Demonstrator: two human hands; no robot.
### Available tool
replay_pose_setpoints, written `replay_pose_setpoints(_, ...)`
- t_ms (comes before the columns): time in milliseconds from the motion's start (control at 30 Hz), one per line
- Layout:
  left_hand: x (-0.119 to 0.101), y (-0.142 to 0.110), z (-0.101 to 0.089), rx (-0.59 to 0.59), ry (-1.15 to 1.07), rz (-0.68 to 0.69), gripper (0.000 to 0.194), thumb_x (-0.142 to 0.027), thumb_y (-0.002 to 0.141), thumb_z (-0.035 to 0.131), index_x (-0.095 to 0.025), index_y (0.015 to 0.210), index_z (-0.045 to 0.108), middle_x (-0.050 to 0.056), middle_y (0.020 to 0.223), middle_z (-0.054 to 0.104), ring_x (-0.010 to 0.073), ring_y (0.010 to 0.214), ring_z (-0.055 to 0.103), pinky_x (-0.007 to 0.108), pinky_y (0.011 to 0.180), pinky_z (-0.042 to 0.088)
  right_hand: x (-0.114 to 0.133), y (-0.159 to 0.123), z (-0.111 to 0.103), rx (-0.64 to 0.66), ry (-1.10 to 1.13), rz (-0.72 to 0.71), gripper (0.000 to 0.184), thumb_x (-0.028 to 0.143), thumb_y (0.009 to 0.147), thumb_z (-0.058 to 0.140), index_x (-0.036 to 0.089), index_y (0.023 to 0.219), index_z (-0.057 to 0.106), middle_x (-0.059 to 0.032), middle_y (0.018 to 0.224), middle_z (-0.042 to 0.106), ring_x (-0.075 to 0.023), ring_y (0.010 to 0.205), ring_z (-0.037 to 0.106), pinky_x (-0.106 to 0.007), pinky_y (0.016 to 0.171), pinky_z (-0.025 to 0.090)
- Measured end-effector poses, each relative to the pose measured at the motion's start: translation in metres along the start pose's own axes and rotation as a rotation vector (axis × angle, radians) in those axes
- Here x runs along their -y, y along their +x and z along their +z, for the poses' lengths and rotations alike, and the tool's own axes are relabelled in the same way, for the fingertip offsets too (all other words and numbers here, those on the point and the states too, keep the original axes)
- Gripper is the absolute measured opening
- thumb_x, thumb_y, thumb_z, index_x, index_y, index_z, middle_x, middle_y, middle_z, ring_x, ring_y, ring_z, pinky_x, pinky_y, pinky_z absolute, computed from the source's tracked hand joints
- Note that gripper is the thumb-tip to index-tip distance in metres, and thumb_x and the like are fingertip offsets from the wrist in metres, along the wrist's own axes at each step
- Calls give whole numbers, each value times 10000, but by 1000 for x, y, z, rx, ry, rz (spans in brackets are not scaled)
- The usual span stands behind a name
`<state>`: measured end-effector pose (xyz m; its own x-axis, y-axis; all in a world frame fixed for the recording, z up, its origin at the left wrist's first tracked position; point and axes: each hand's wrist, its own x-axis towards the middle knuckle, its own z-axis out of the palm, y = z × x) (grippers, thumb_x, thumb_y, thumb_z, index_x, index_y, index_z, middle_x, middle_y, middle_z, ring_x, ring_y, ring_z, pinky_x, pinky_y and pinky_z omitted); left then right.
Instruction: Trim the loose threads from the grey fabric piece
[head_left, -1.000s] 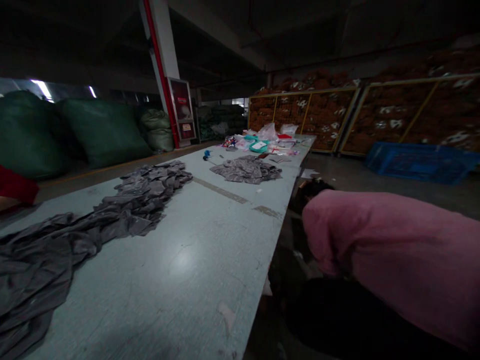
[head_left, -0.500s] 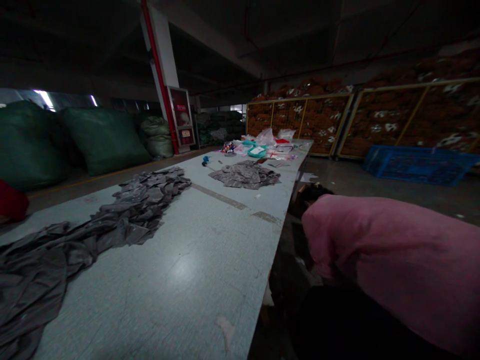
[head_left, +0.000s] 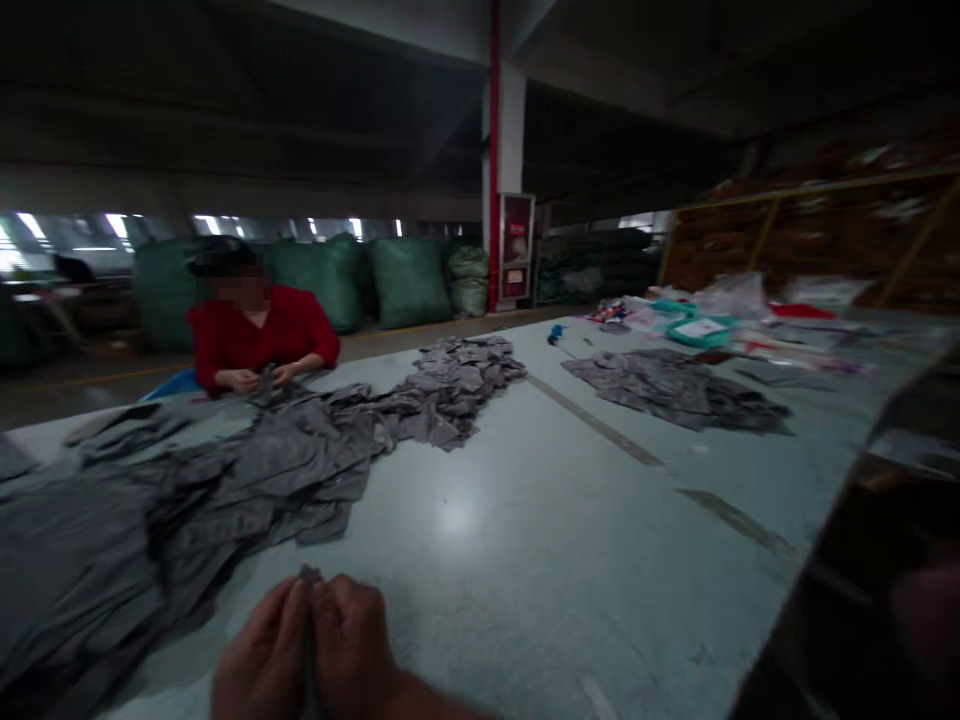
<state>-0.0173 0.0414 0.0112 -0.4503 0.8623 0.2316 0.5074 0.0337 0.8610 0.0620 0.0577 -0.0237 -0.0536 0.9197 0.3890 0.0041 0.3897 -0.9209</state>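
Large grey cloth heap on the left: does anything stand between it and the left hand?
Nothing visible does; only tabletop shows between the left hand and the heap. It and the right hand pinch grey fabric.

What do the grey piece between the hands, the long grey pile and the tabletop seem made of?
Grey piece: probably cloth; left hand and right hand hide most of it.
Long grey pile: soft cloth, matte, going by limp folds; knit or woven unclear.
Tabletop: hard laminate or painted board, perhaps; smooth, semi-gloss, with a bright reflection.
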Motion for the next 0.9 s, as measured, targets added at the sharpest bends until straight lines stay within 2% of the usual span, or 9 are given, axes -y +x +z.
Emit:
replay_pose_setpoints(67, 0, -10, -3, -5, -45, -57, 386, -549, 551, 580, -227, 750, 655, 20, 776, 694, 243, 796, 617, 272, 655, 481, -8, -5, 4, -15, 20, -12, 473, 470, 873, 270, 168, 586, 494, -12, 533, 514, -121, 520, 483, -220, 483, 356)
replay_pose_setpoints(200, -6, -18, 5, -32, -226, -84, 391, -541, 551, 591, -202, 734, 659, 39, 808, 697, 241, 806, 616, 269, 687, 485, -18, -13, 5, -34, 74, 37, 476, 517, 853, 266, 173, 588, 460, -18, 532, 501, -119, 508, 466, -210, 472, 360)
replay_pose_setpoints(300, -8, -13, 8, 25, -320, -81, 362, -500, 590, 603, -183, 756, 661, 40, 813, 693, 225, 787, 616, 258, 683, 486, -17, -10, 4, -1, 115, 64, 467, 522, 845, 278, 171, 590, 451, -8, 532, 486, -113, 504, 452, -204, 470, 359)
replay_pose_setpoints(467, -8, 2, 1, 137, -379, -55, 317, -428, 650, 601, -169, 823, 663, 40, 836, 689, 209, 833, 608, 256, 749, 467, -3, 6, -4, 99, 195, 91, 412, 474, 843, 330, 159, 611, 459, 12, 562, 464, -105, 549, 434, -197, 508, 370)
replay_pose_setpoints(600, -5, -1, -3, 237, -484, -157, 359, -423, 649, 609, -161, 888, 665, 48, 914, 684, 211, 919, 589, 255, 793, 457, 0, 3, -13, 172, 117, 46, 394, 446, 856, 328, 166, 603, 441, 26, 546, 424, -98, 524, 406, -195, 492, 336)
replay_pose_setpoints(700, 2, -9, 2, 186, -556, -234, 408, -471, 601, 635, -160, 862, 676, 52, 928, 681, 209, 902, 595, 243, 770, 466, -5, -11, -13, 137, 15, 73, 428, 469, 862, 278, 173, 595, 434, 12, 525, 434, -109, 504, 419, -208, 474, 321)
replay_pose_setpoints(800, 6, -15, 10, 131, -584, -240, 438, -523, 549, 652, -161, 792, 689, 54, 867, 689, 214, 860, 604, 246, 750, 472, -13, -19, -9, 81, -50, 113, 457, 503, 850, 258, 176, 601, 457, -22, 545, 485, -135, 528, 468, -224, 488, 342)
replay_pose_setpoints(900, 3, -12, 10, 140, -527, -239, 457, -577, 560, 610, -169, 749, 688, 45, 771, 689, 207, 751, 613, 255, 669, 490, -20, -20, -5, 77, -57, 123, 468, 517, 844, 273, 178, 596, 479, -29, 530, 506, -141, 512, 488, -227, 474, 342)
